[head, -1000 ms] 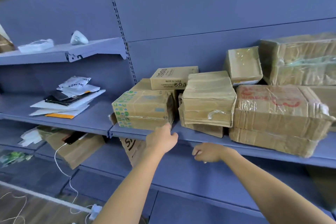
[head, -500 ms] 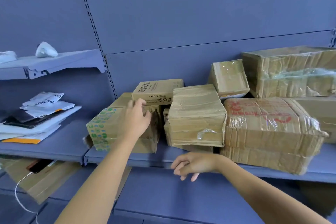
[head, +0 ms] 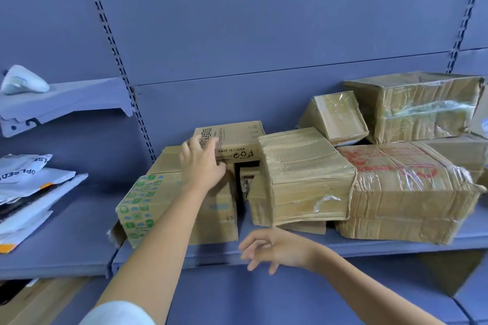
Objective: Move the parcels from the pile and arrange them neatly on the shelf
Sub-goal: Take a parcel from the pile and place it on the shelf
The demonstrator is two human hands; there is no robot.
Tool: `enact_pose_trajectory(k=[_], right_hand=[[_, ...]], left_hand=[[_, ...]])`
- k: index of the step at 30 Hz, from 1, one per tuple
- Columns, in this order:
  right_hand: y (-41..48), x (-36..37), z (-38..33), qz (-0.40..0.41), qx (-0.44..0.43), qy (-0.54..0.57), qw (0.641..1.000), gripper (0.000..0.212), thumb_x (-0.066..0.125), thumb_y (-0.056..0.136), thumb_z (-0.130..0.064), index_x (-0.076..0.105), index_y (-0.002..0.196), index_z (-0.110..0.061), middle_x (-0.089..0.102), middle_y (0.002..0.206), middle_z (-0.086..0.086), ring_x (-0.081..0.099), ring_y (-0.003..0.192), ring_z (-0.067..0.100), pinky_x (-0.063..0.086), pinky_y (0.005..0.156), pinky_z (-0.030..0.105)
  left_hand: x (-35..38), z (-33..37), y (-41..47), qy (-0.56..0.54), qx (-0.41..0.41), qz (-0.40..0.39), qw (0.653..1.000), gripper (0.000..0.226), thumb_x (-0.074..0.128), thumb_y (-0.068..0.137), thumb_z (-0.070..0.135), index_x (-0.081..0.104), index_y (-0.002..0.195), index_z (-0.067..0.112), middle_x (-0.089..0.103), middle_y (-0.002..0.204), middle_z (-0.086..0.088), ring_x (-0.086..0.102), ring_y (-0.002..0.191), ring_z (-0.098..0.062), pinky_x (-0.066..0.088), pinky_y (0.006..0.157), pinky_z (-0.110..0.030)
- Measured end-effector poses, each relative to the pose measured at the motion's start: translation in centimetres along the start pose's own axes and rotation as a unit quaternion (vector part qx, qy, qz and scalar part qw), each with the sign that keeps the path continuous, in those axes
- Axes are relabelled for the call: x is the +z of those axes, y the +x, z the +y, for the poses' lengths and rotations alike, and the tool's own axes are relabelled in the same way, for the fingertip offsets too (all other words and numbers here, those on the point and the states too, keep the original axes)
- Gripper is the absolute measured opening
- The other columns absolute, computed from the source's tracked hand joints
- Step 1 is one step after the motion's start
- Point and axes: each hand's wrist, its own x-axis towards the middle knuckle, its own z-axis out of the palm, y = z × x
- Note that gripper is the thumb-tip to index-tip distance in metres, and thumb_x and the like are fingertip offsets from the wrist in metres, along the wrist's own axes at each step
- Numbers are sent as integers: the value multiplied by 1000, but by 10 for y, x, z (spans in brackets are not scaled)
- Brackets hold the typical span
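Observation:
Several cardboard parcels stand on the blue shelf (head: 264, 250). My left hand (head: 202, 163) reaches over a box with green and blue prints (head: 148, 203) and touches the left end of a small box marked MADE IN CHINA (head: 237, 140), which sits on top of other boxes; whether the fingers grip it I cannot tell. My right hand (head: 274, 248) hovers in front of the shelf edge, fingers loosely spread, holding nothing. A taped box (head: 303, 177) lies in the middle. A wide box with red print (head: 406, 185) lies to its right.
More taped boxes (head: 414, 105) and a tilted small box (head: 335, 116) are stacked at the back right. White mailer bags (head: 29, 187) lie on the left shelf section. A white object (head: 23, 82) sits on the upper left shelf (head: 79, 95). Cardboard (head: 39, 303) shows below, lower left.
My left hand has risen from the shelf edge over the printed box to the small box on top. My right hand opened its fingers and stayed by the shelf edge.

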Motion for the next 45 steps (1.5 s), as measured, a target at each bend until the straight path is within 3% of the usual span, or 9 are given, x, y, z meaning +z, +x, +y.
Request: enact_pose_trajectory(k=[7, 12, 15, 19, 28, 33, 37, 42, 45], right_hand=[[45, 46, -88, 169, -172, 89, 966, 19, 54, 93, 2, 59, 98, -15, 63, 87, -6, 63, 69, -1, 45, 52, 12], [75, 26, -120, 348, -170, -301, 871, 35, 58, 82, -5, 61, 116, -13, 60, 114, 3, 57, 104, 20, 46, 89, 28], [74, 6, -128, 400, -90, -421, 809, 46, 59, 84, -20, 50, 129, -20, 50, 128, 2, 45, 118, 27, 39, 96, 40], [60, -19, -130, 453, 0, -488, 746, 59, 58, 84, -25, 39, 139, -21, 46, 134, 4, 42, 123, 31, 34, 99, 42], [81, -46, -129, 303, 83, -513, 799, 61, 61, 82, -22, 39, 139, -16, 42, 136, 11, 39, 127, 35, 35, 104, 43], [86, -59, -138, 277, 109, -451, 841, 75, 67, 80, -28, 31, 146, -20, 35, 144, 10, 30, 134, 37, 32, 108, 43], [88, -64, -133, 279, 131, -484, 819, 76, 68, 79, -38, 30, 143, -23, 40, 140, 5, 27, 129, 34, 29, 101, 41], [98, -62, -123, 325, 63, -536, 777, 109, 69, 76, -53, -5, 151, -28, 24, 153, 8, 24, 137, 37, 24, 109, 54], [105, -59, -123, 385, -5, -522, 761, 112, 70, 75, -56, -9, 151, -31, 22, 155, 7, 28, 138, 36, 23, 109, 63]], left_hand=[[-6, -45, 5, -222, -67, -57, 971, 63, 55, 87, 20, 31, 145, 25, 25, 148, -15, 33, 133, -30, 30, 106, -39], [-6, -60, 8, -337, -74, -96, 934, 69, 59, 84, 22, 29, 146, 18, 37, 143, -12, 36, 132, -28, 36, 106, -41], [-3, -60, 7, -359, -80, -105, 924, 53, 49, 77, 34, 38, 129, 33, 51, 129, -5, 53, 118, -27, 46, 96, -44], [5, -51, 12, -352, -59, -80, 931, 56, 53, 77, 19, 40, 132, 19, 42, 132, -5, 39, 125, -23, 40, 104, -42], [-2, -33, 37, -422, -212, -153, 868, 53, 50, 93, 35, 31, 136, 10, 33, 142, -12, 40, 126, -29, 34, 96, -37], [-9, -38, 48, -528, -303, -153, 779, 56, 55, 91, 41, 38, 137, 12, 44, 141, -7, 45, 119, -25, 35, 94, -38], [-25, -32, 51, -622, -338, -186, 681, 33, 59, 90, 33, 54, 118, 16, 62, 94, -2, 58, 79, -17, 45, 67, -29], [-43, -20, 57, -641, -309, -130, 691, 57, 69, 77, 34, 40, 121, 14, 58, 105, -8, 60, 84, -17, 54, 53, -32], [-62, -12, 54, -633, -266, -83, 722, 74, 71, 72, 35, 21, 124, 20, 52, 107, -8, 61, 90, -19, 59, 65, -39]])
